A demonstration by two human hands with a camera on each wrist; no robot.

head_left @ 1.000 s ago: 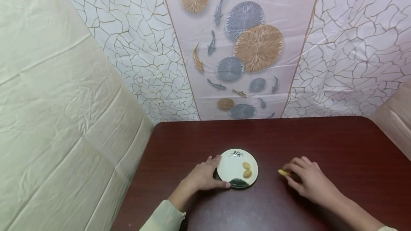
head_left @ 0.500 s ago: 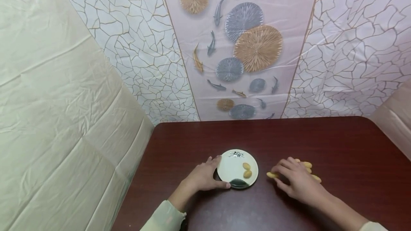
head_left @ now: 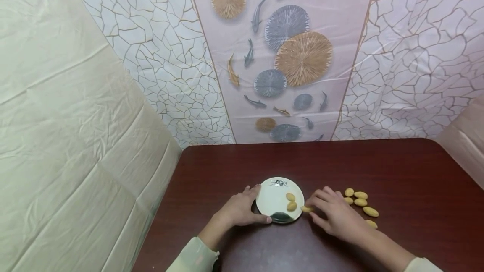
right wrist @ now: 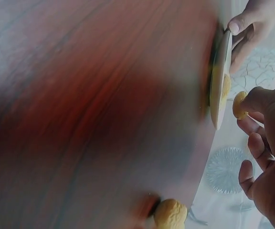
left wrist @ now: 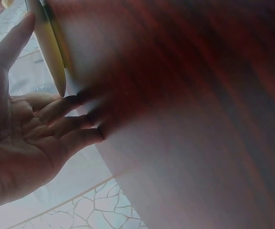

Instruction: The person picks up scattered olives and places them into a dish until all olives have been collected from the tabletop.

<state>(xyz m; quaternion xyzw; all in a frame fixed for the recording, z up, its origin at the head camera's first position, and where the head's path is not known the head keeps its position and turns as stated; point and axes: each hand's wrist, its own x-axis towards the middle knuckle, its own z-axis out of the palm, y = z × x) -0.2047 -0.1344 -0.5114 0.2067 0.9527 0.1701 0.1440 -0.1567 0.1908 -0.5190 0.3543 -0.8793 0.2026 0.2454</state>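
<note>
A round white plate [head_left: 274,194] with a dark green patch and a small floral print sits on the table. Two small yellow oval pieces, nut-like in look, lie on its right half. My left hand [head_left: 240,209] rests at the plate's left edge, thumb and index finger spread along the rim; its other fingers reach toward the tabletop in the left wrist view. In my right hand [head_left: 332,213], thumb and fingertips pinch another yellow oval piece [right wrist: 239,105] at the plate's right rim. The right wrist view shows it raised beside the plate's edge.
Several more yellow oval pieces [head_left: 361,202] lie loose on the dark red-brown table [head_left: 211,163], behind and right of my right hand. One near piece [right wrist: 170,214] shows a wrinkled surface. Patterned cloth [head_left: 287,74] hangs along the table's far edge.
My right hand has moved left to the plate's rim with the pinched yellow piece, uncovering the loose pieces behind it. The left hand and plate stay in place.
</note>
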